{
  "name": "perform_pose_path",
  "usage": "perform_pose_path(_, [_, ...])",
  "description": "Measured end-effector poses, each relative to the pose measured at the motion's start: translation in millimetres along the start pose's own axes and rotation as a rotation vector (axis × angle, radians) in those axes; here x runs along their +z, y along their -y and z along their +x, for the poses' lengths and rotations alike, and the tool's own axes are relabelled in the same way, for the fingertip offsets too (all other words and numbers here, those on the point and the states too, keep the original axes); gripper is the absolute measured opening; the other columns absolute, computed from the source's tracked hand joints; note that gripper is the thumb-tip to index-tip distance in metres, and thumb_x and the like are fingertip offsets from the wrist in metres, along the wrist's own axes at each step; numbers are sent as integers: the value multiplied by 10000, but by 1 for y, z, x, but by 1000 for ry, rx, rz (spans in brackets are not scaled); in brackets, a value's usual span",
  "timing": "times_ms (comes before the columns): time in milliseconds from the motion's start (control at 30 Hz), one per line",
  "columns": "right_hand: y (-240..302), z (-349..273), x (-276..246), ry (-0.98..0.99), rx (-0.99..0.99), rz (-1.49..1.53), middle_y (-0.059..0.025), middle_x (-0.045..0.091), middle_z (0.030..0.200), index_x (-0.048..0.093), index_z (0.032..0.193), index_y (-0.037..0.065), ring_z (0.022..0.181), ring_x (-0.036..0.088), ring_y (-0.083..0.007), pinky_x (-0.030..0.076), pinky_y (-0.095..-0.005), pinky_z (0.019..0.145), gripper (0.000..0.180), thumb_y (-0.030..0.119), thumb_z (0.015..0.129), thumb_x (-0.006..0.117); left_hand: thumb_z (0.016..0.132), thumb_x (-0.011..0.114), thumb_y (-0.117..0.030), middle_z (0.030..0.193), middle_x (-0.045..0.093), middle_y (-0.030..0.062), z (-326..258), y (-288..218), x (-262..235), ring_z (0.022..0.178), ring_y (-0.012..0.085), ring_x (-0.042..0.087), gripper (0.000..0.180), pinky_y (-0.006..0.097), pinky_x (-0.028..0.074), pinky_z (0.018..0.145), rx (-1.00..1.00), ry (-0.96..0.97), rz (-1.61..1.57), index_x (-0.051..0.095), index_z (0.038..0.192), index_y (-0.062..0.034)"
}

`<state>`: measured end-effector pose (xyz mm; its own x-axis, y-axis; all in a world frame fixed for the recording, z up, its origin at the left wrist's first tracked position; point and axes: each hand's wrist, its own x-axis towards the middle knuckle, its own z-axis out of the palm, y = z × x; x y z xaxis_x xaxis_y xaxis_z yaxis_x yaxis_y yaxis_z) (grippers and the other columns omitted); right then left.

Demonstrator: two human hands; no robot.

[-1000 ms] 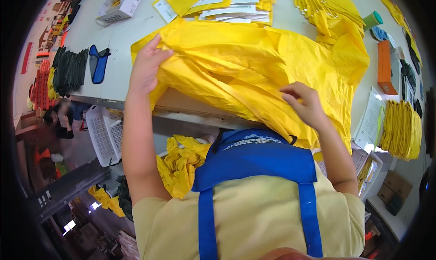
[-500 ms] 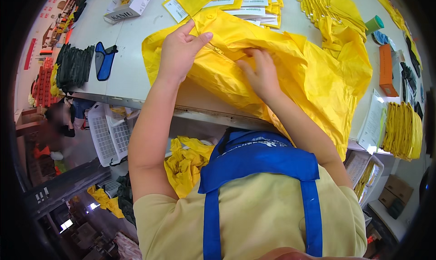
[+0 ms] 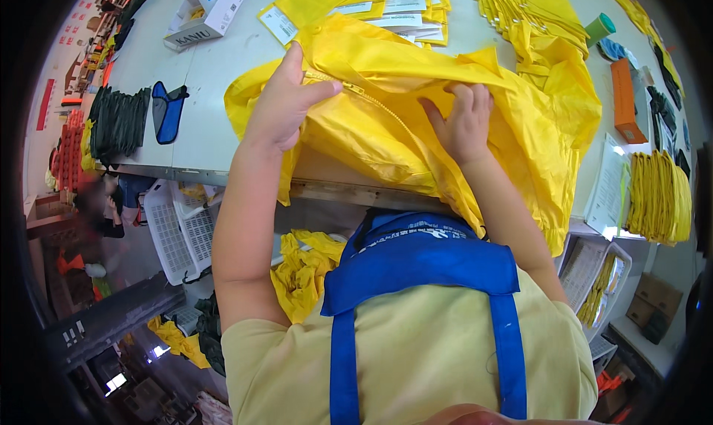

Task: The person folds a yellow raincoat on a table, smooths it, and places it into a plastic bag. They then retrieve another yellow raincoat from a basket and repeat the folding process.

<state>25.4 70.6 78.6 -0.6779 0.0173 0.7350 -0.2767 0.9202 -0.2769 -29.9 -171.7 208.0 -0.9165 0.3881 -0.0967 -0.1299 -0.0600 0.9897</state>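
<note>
A large yellow zippered garment [image 3: 520, 120] lies crumpled over the near edge of a pale worktable [image 3: 212, 98]. My left hand [image 3: 282, 105] pinches the fabric at the upper end of the zipper [image 3: 356, 91]. My right hand [image 3: 464, 124] presses down on the fabric a little to the right of the zipper, fingers curled into the folds. Part of the garment hangs over the table edge toward my blue apron [image 3: 423, 261].
Folded yellow packets with white labels [image 3: 371, 1] lie at the back, with more yellow stacks [image 3: 535, 9] to the right. A white box [image 3: 212, 9], dark and blue fabric pieces [image 3: 167, 109], an orange box [image 3: 627, 102] and white baskets [image 3: 174, 232] surround the spot.
Both hands have moved toward each other along the garment. The left hand now grips at the zipper's end and the right hand has slid up beside the zipper.
</note>
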Motion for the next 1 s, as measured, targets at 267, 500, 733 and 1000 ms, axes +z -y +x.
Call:
perform_pose_path(267, [-52,-76,-38,154,146,-245,-97,516,1032,528,1095,111,984,498,-300,391,-410,845,442,178,697,708,790,590,33,1305,478,107,4,2,1,1184,191,483,659,305,397,989,4,-47,-60,306,1385,13])
perform_pose_path(500, [-75,-40,-126,591,950,466,-63,623,820,607,950,7,775,605,-180,485,-328,682,114,31,861,539,810,596,14,1293,492,104,13,11,-18,1170,190,495,647,310,397,987,-33,-51,-61,307,1388,6])
perform_pose_path(733, [-101,0,-125,883,336,-24,-161,634,871,582,942,17,785,616,-298,489,-339,706,113,74,845,569,848,595,-45,1274,503,111,31,16,-1,1149,178,499,580,302,399,969,-86,8,11,340,1367,12])
perform_pose_path(1000, [62,91,-35,905,692,898,-14,622,757,637,929,-6,601,545,-69,456,-198,581,295,281,932,567,902,548,-112,1206,526,116,41,11,2,1051,168,528,483,292,439,879,-9,16,243,349,1320,27])
